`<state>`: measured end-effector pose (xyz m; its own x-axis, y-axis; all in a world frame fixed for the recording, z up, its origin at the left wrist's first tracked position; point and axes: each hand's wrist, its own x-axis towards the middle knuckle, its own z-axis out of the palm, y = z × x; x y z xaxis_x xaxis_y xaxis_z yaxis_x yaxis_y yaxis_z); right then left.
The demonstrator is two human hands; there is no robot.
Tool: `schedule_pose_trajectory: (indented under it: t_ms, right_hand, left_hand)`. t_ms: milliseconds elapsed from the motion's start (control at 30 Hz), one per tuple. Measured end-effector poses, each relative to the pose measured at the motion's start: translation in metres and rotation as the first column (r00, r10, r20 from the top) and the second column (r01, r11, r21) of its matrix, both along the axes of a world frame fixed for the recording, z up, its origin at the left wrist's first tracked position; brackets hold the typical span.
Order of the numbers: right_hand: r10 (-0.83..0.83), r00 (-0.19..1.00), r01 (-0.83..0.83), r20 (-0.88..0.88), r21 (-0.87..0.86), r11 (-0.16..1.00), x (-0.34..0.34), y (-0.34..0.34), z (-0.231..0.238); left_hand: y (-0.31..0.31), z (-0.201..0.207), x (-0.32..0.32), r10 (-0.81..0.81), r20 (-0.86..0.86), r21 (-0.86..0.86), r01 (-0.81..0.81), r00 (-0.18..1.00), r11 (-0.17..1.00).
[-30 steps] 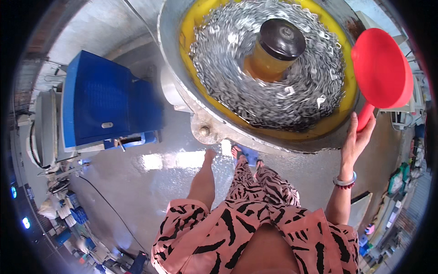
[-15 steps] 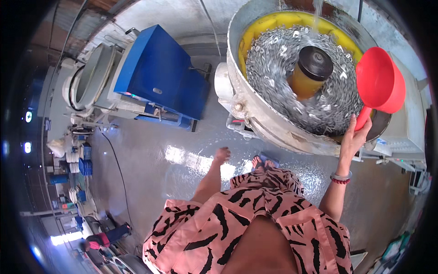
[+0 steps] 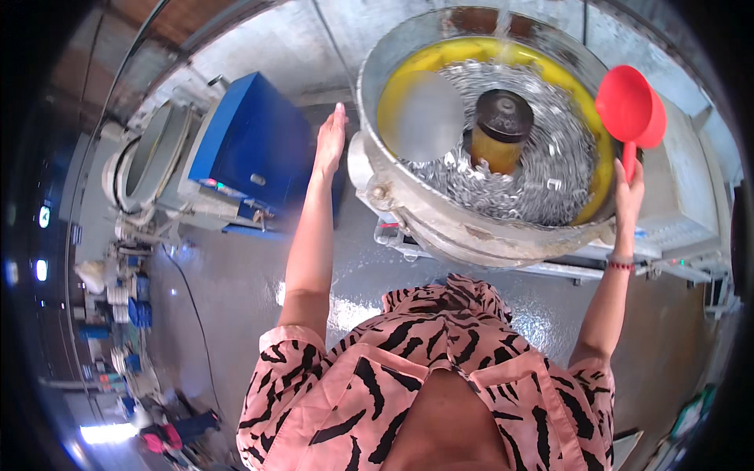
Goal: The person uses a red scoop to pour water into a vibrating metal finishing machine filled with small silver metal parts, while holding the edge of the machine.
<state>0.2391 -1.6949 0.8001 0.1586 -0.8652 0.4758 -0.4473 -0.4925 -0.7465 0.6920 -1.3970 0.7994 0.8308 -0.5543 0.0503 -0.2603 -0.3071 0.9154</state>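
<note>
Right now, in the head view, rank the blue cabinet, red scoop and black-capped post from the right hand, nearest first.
1. Red scoop: held in the right hand.
2. Black-capped post: inside the round tub.
3. Blue cabinet: left, past the tub.

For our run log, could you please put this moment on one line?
right hand: holds red scoop by its handle | left hand: open, left of tub | tub: silvery pieces around centre post

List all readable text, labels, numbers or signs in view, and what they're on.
None legible.
Red ladle: no lettering visible.
Metal bowl: no lettering visible.
Blue cabinet: small pale oval, too small to tell if marked.
Far-left background: too small and blurred to read.
</note>
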Motion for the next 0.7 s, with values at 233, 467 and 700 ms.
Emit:
schedule_pose_trajectory:
  t_ms: [233,467,700]
  right_hand:
    - [-0.196,0.943,0.217,0.269,-0.048,0.975,0.011,0.013,-0.009]
    - [-0.183,0.681,0.11,0.709,0.148,0.983,0.008,0.016,-0.009]
    - [-0.199,0.793,0.144,0.576,0.14,0.98,0.003,0.013,-0.01]
  left_hand:
    - [-0.094,-0.024,0.015,0.15,0.277,0.168,-0.202,0.949,0.965]
    - [-0.08,-0.046,0.025,-0.054,-0.106,-0.232,0.029,0.993,0.972]
    - [-0.08,-0.042,0.018,0.042,-0.04,-0.122,-0.047,0.998,0.991]
